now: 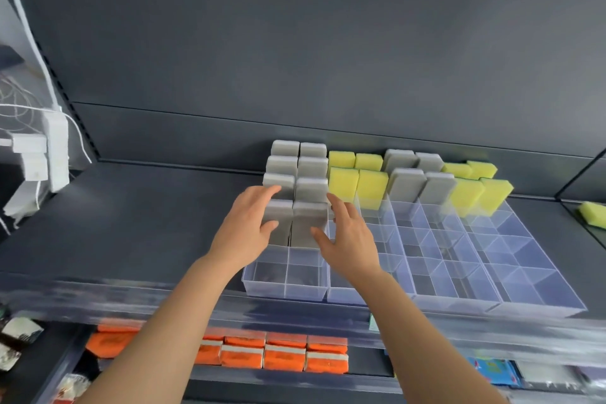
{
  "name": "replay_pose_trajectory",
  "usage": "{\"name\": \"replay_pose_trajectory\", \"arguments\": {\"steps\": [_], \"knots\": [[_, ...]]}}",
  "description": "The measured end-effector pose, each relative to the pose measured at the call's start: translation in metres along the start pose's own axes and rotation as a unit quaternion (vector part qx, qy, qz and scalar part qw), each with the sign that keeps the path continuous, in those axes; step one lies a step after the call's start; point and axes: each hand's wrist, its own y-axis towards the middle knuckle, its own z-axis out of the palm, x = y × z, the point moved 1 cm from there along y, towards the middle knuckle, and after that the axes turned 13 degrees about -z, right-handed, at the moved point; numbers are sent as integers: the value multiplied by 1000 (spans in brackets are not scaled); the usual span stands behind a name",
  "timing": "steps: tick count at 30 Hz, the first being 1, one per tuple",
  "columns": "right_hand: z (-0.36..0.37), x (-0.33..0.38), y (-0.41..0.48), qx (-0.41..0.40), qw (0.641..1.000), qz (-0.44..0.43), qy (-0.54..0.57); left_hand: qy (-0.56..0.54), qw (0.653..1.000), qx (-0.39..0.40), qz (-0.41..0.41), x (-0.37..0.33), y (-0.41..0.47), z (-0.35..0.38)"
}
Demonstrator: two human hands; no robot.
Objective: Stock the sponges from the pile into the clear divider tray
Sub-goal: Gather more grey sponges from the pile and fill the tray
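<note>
I see a clear plastic divider tray (285, 292) on a dark grey shelf (147, 223), filling the centre and right of the frame. Rectangular grey foam sponges (285, 148) stand on end in its two left columns, four rows deep. Yellow foam sponges (342, 182) and more grey ones fill the back rows further right.

My left hand (249, 226) is at the front left grey sponge (278, 216). The thumb lies across its near face and the fingers reach over its top edge, so it looks pinched between them. My right hand (349, 239) is spread wide with nearly straight fingers. Its thumb tip touches the near face of the front right grey sponge (308, 220), and it holds nothing.

Both front sponges stand upright, long axis vertical, broad faces towards me. The empty compartments (272, 272) lie just below the hands in the frame, in the same two columns, so I judge the coming sponges go there.

No pile is in view. One loose yellow sponge (590, 211) lies at the far right edge, nearer the right hand. Orange packs (285, 354) on the shelf below carry labels too blurred to read.
</note>
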Motion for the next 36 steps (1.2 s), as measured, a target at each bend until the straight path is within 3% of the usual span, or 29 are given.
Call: {"name": "replay_pose_trajectory", "arguments": {"steps": [5, 9, 16, 22, 36], "knots": [[-14, -8, -17, 7, 998, 25, -51, 85, 991, -72, 79, -21, -2, 2], [-35, -25, -39, -2, 994, 49, -97, 149, 974, -86, 147, -51, -8, 15], [-83, -67, -93, -14, 983, 116, -140, 192, 954, -24, 231, -117, -25, 66], [-135, -113, -155, -17, 971, 165, -172, 184, 949, 38, 255, -189, -50, 121], [-260, -244, -310, -19, 943, 253, -216, 169, 925, 86, 331, -370, -120, 261]]}}
